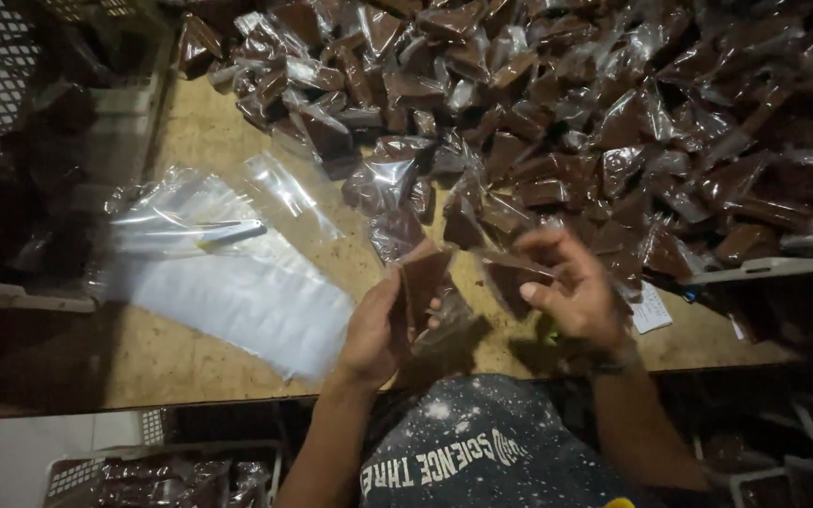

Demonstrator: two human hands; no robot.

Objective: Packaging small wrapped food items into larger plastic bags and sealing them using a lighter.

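Observation:
My left hand grips a brown slab in a clear bag, held upright above the table's near edge. My right hand is just to its right, fingers curled around another bagged brown piece; it is blurred by motion. The two hands are close together, almost touching. A large heap of bagged brown pieces covers the table beyond the hands.
A stack of empty clear plastic bags lies on the wooden table at the left. A white tray edge juts in at the right. A plastic crate with more bagged pieces sits below the table at the lower left.

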